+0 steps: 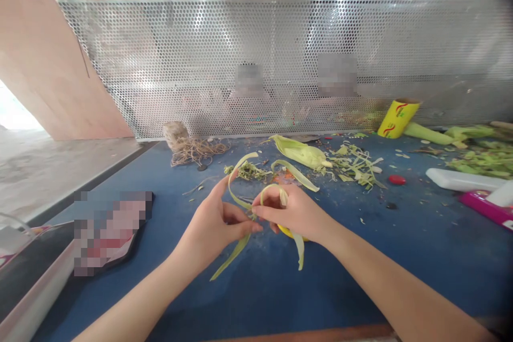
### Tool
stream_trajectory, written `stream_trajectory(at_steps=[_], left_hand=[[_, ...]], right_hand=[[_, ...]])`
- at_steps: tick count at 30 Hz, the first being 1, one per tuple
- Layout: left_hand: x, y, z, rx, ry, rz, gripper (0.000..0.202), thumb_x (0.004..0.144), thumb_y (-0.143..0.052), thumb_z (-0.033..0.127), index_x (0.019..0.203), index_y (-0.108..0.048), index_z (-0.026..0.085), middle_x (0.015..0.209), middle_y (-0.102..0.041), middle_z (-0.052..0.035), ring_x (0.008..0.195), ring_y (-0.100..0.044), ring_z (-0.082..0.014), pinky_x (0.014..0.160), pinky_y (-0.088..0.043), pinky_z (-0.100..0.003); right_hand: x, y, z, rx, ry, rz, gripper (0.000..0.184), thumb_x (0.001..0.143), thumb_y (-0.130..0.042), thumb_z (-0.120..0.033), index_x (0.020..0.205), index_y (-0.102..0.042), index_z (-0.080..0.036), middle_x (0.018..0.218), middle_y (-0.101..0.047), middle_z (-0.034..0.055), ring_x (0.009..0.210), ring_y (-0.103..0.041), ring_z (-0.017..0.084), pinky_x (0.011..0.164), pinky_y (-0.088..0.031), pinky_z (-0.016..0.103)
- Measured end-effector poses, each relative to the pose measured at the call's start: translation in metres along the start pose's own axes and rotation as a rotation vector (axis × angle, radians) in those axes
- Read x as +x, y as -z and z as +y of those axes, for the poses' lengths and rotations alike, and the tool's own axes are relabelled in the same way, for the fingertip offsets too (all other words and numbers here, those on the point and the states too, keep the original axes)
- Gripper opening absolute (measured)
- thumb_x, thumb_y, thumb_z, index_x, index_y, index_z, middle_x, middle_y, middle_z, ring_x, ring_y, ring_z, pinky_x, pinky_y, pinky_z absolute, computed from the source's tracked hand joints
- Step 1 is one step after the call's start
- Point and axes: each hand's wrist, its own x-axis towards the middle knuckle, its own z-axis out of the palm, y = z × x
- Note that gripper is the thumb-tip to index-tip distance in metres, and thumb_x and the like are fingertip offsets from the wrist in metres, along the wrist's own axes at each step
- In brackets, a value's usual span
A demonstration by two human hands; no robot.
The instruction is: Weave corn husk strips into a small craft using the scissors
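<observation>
Above the blue tabletop, my left hand pinches a pale green corn husk strip; one end curls up past the forefinger and the other hangs below. My right hand is closed on another part of husk strip, which loops over its fingers and dangles beneath. The fingertips of both hands meet where the strips come together; whether they are knotted there is hidden. Partly covered by my right hand is something yellow and curved. Just beyond lie a loose husk strip and a husk-wrapped ear of corn.
Twine lies at the back left, near shredded greens. Husk shreds, a red oval piece and a yellow roll are to the right. A phone-like slab lies left. A perforated metal screen borders the back.
</observation>
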Motion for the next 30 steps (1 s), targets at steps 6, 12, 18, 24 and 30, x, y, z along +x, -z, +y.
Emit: stream_trajectory(at_steps=[6,12,18,24,30], left_hand=[[-0.003,-0.002,0.001,0.015,0.025,0.026,0.100,0.052,-0.072,0.015,0.135,-0.016,0.020,0.050,-0.062,0.0060,0.050,-0.056,-0.0139,0.054,-0.044,-0.025],[0.001,0.003,-0.002,-0.089,0.024,-0.143,0.054,0.067,-0.064,0.036,0.114,-0.051,0.012,0.056,-0.065,-0.0006,0.053,-0.058,-0.0143,0.054,-0.044,-0.025],[0.004,0.001,-0.003,-0.028,-0.113,0.107,0.026,0.074,-0.055,0.039,0.067,-0.066,0.017,0.090,-0.069,-0.0057,0.093,-0.058,-0.0223,0.083,-0.043,-0.030],[0.006,0.009,-0.003,0.039,-0.145,0.232,0.037,0.077,-0.053,0.037,0.046,-0.054,0.017,0.076,-0.070,-0.0042,0.071,-0.060,-0.0176,0.060,-0.044,-0.025],[0.005,0.010,0.000,-0.034,-0.119,0.183,0.040,0.079,-0.048,0.042,0.052,-0.058,0.014,0.094,-0.067,-0.0087,0.050,-0.050,-0.0100,0.043,-0.038,-0.023]], right_hand=[[0.001,-0.004,0.004,-0.112,0.073,0.114,0.014,0.067,-0.061,-0.027,0.066,-0.052,-0.017,0.054,-0.037,-0.0058,0.049,-0.034,0.006,0.045,-0.029,0.019],[-0.002,-0.003,-0.002,-0.032,0.060,0.098,0.020,0.073,-0.056,-0.035,0.065,-0.050,-0.018,0.050,-0.038,-0.0060,0.044,-0.037,0.006,0.043,-0.030,0.020],[-0.004,-0.008,-0.004,-0.063,0.053,0.066,0.019,0.076,-0.053,-0.029,0.062,-0.050,-0.016,0.053,-0.040,-0.0049,0.047,-0.037,0.005,0.045,-0.029,0.019],[-0.003,-0.009,-0.005,-0.038,-0.046,0.069,0.021,0.075,-0.054,-0.030,0.059,-0.051,-0.016,0.045,-0.040,-0.0049,0.042,-0.040,0.007,0.042,-0.029,0.020],[0.000,-0.005,-0.001,-0.091,-0.027,0.111,0.029,0.077,-0.051,-0.034,0.054,-0.048,-0.017,0.047,-0.046,-0.0028,0.045,-0.045,0.008,0.046,-0.036,0.021]])
